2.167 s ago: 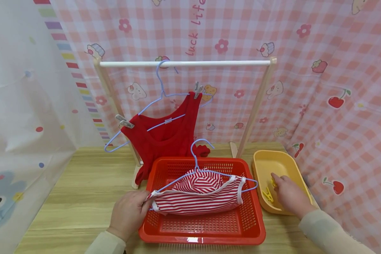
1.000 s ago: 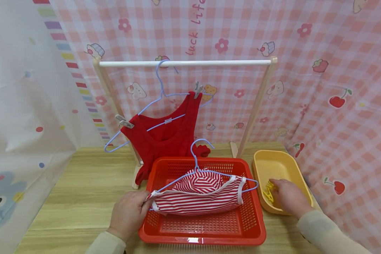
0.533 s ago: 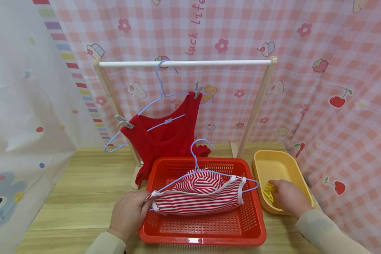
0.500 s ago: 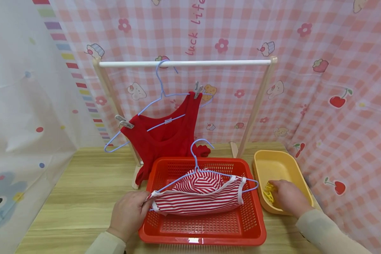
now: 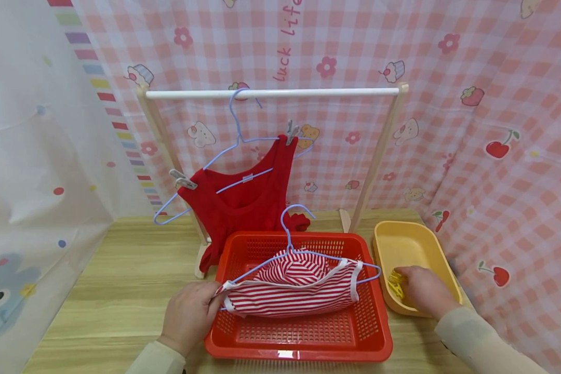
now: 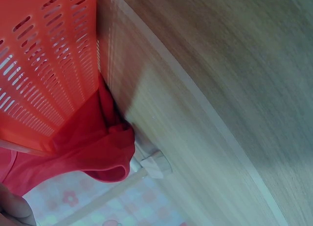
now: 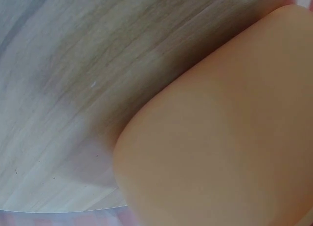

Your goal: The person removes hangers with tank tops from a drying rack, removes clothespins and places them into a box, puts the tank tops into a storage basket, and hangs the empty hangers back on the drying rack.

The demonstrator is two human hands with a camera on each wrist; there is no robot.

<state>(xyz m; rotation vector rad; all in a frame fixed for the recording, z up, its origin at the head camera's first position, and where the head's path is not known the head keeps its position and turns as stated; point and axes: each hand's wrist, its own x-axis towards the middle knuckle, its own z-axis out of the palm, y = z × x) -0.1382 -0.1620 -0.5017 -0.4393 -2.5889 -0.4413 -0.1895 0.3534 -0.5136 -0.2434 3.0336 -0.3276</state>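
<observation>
My left hand (image 5: 189, 315) pinches the left end of a red-and-white striped tank top (image 5: 292, 297) along with the blue hanger (image 5: 257, 266) threaded through it. Both lie over a red plastic basket (image 5: 299, 351). To the right, my right hand (image 5: 425, 291) reaches into a yellow tray (image 5: 413, 241) and pinches at a yellow clothespin (image 5: 395, 286); its fingertips are partly hidden. The left wrist view catches a bit of the left hand (image 6: 14, 209) at its lower left corner. Only the outside of the yellow tray (image 7: 220, 138) and the table appear in the right wrist view.
Behind the basket stands a rack with a white rail (image 5: 327, 93) and wooden posts (image 5: 376, 156). A red tank top (image 5: 248, 210) hangs there on a blue hanger, fixed by two grey clothespins (image 5: 183, 179). A checked curtain (image 5: 350, 47) encloses the back and right.
Inside the tray, my right hand has shifted slightly left and nearer, bringing the yellow clothespins close together. My left hand and the striped tank top have stayed put.
</observation>
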